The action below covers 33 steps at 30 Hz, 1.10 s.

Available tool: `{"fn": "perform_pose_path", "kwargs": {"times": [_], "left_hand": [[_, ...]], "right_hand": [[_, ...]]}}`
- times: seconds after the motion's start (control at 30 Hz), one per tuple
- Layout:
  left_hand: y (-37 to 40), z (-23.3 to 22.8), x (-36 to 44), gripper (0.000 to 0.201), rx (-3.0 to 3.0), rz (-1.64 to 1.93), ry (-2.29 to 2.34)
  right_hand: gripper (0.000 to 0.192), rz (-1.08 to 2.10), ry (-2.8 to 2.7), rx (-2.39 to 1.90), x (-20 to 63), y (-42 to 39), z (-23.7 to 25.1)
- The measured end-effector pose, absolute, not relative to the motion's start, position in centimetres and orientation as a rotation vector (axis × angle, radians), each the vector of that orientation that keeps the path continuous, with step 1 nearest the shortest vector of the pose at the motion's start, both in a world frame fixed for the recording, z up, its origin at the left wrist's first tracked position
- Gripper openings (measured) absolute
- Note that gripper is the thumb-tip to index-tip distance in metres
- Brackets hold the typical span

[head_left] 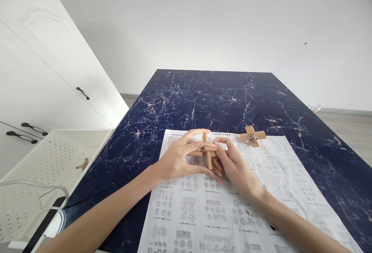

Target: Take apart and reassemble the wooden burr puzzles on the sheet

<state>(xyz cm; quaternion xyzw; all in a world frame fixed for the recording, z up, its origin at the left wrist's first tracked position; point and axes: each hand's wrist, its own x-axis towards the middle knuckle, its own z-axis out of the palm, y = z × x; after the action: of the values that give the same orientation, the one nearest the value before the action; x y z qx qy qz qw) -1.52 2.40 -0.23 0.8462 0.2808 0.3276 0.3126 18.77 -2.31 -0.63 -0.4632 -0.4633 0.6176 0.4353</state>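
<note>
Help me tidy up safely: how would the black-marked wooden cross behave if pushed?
The wooden cross is probably stiff, its bars looking solid. Its projecting arms should resist rolling. It might rumple the paper, which looks thin.

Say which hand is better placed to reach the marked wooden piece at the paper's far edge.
Probably the right hand: it is nearer the marked wooden piece, while the left hand is farther off; both hold the crossed wooden sticks.
</note>
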Motion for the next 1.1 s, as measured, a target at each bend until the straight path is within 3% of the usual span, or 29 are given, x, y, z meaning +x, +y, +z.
{"fn": "perform_pose_path", "kwargs": {"times": [0.6, 0.93, 1.1], "left_hand": [[2.3, 1.5, -1.9, 0.056, 2.077, 0.813, 0.802], [1.9, 0.9, -1.5, 0.063, 1.984, 0.740, 0.724], [1.6, 1.1, -1.3, 0.042, 2.114, 0.755, 0.656]], "right_hand": [[0.046, 1.670, -1.225, -1.038, 19.5, -2.2, 0.1], [0.043, 1.614, -1.281, -1.093, 19.2, -2.2, -0.3], [0.044, 1.637, -1.183, -1.049, 19.1, -2.2, -0.4]]}}
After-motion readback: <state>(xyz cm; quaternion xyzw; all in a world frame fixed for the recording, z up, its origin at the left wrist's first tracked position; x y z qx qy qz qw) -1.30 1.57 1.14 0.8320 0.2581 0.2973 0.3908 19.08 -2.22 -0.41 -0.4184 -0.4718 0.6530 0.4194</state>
